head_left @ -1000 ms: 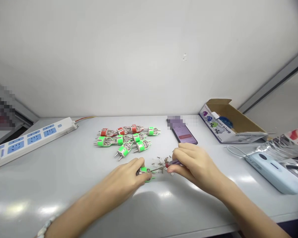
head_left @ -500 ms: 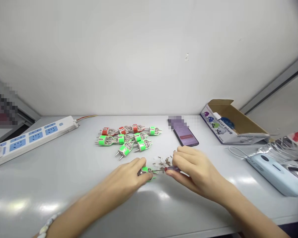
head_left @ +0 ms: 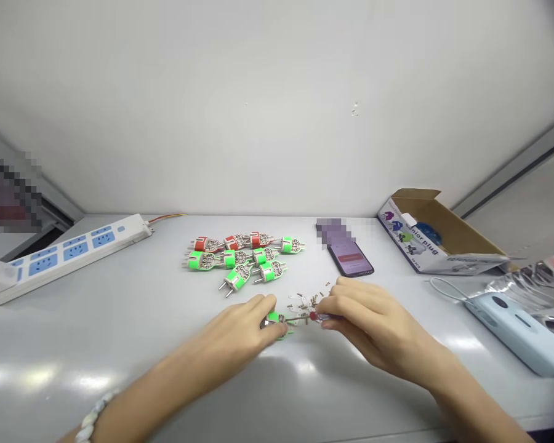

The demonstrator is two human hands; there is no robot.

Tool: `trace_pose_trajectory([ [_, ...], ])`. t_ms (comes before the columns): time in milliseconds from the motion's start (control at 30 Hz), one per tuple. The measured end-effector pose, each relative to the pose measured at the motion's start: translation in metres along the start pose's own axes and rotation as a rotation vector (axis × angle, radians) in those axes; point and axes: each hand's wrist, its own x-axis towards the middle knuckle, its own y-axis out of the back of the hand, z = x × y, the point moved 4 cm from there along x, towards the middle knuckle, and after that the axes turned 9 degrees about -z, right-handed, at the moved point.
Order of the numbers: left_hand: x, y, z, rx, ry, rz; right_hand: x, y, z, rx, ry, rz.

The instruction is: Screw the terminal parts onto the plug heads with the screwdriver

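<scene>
In the head view, the left hand point(head_left: 247, 326) is clamped on a green plug point(head_left: 273, 317), thumb on the near side and fingers on the far side, holding it at the table point(head_left: 277, 394). The plug's inner parts face up and are partly covered by the thumb.

Just right of the plug, the right hand point(head_left: 373, 317) pinches a screwdriver point(head_left: 313, 316) by its handle, thumb and fingers closed around it. The shaft reaches left to the plug; whether the tip sits in a screw is too small to tell.

Just beyond the plug and to its right lie loose screws point(head_left: 314, 301) and small white pieces point(head_left: 295, 298), scattered on the table. Farther beyond the plug and to its left is a cluster of three red plugs point(head_left: 260, 239) and six green plugs point(head_left: 237, 279), some touching.

Beyond the plug to the right rests a phone point(head_left: 352, 259), part of its screen blurred. Farther right stands a box point(head_left: 409, 245) with blue things point(head_left: 428, 232) inside. A pale blue device point(head_left: 512, 324) lies well right of the plug, beside clear plastic point(head_left: 508, 283). Far left of the plug is a power strip point(head_left: 75, 251).
</scene>
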Motion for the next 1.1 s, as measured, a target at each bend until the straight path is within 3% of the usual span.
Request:
trace_pose_trajectory([
  [300, 0.001, 0.001, -0.002, -0.061, 0.081, -0.003, 0.000, -0.006, -0.006, -0.150, -0.003, 0.046],
  [500, 0.005, 0.008, 0.001, -0.186, 0.251, -0.055, 0.000, -0.007, -0.003, -0.167, -0.022, 0.115],
  [733, 0.002, 0.006, 0.001, -0.022, 0.089, -0.049, 0.000, -0.005, 0.026, 0.272, -0.227, 0.099],
  [867, 0.000, 0.008, 0.005, 0.147, -0.016, -0.059, -0.002, -0.003, 0.037, 0.218, -0.361, 0.145],
  [1100, -0.002, 0.011, 0.007, 0.158, -0.047, -0.049, 0.001, -0.011, 0.040, 0.214, -0.395, 0.061],
])
